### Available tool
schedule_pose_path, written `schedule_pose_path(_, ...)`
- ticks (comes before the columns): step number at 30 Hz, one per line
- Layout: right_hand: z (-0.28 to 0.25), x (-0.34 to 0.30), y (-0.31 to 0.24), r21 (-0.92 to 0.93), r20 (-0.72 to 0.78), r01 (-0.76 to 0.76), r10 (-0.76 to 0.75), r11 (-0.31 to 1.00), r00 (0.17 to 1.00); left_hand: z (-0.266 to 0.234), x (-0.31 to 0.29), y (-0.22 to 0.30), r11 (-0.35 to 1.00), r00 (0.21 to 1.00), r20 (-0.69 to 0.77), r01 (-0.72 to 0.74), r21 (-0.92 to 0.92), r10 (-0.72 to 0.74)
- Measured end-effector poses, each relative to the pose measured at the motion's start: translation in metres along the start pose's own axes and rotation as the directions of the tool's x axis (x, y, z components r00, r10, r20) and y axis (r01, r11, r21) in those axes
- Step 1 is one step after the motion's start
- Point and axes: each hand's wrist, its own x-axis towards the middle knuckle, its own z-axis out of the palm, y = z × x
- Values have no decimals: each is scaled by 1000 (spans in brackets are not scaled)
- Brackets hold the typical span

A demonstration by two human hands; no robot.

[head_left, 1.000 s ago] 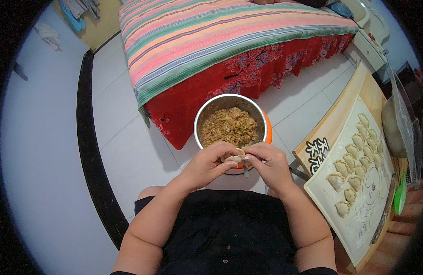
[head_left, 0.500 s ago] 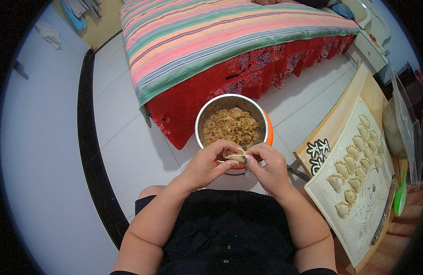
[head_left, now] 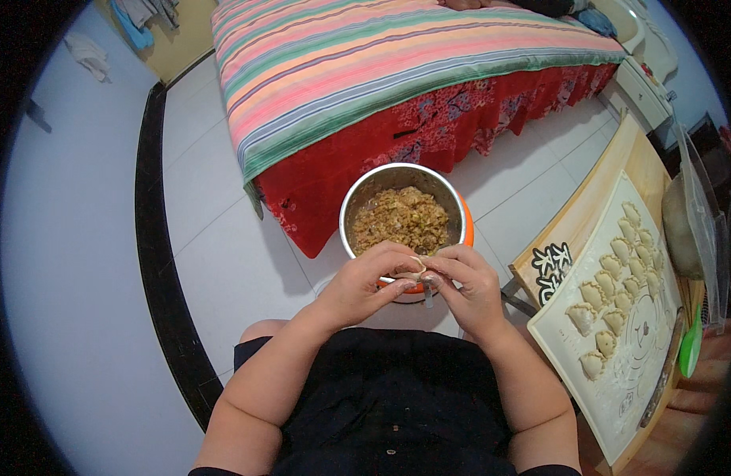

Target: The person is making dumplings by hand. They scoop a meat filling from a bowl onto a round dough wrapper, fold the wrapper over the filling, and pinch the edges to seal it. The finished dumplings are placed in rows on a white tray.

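Observation:
Between both hands, just over the near rim of a steel bowl, is a small pale dumpling, mostly covered by fingers. My left hand curls around its left side, thumb below and fingers above. At its right end my right hand pinches the dough edge between thumb and fingertips. Brown minced filling lies in the bowl, which rests on something orange. Whether the dumpling's edge is fully closed cannot be seen.
On my right, a wooden table carries a white floured mat with several folded dumplings. A rolling pin and a green spoon-like utensil lie at its far edge. Ahead stands a bed with a striped cover.
My fingers have closed further over the dumpling, hiding more of it. The right fingertips have shifted slightly along its edge. The view has moved very slightly.

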Motion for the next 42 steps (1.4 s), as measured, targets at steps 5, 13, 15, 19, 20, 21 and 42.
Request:
schedule_pose_path(5,-1,2,-1,6,-8,23,-23,1000,1000,-1,1,-1,999,998,44,-36,40,34)
schedule_pose_path(13,12,4,0,142,-160,8,15,990,987,14,7,2,950,983,-149,60,-306,-110)
schedule_pose_path(15,17,4,4,289,-221,8,59,957,973,14,10,3,916,982,-136,70,-394,-133)
schedule_pose_path(19,21,7,-2,351,-249,23,70,936,966,13,12,0,828,964,33,243,-506,-264)
schedule_pose_path(20,22,7,-1,332,-230,40,40,942,972,14,11,0,803,953,48,277,-527,-298)
schedule_pose_path(21,23,7,0,313,-211,56,12,948,977,14,12,-2,804,953,34,272,-530,-300)
schedule_pose_path(42,10,13,-8,33,-50,83,-81,996,995,11,6,-4,842,941,51,323,-432,-334)
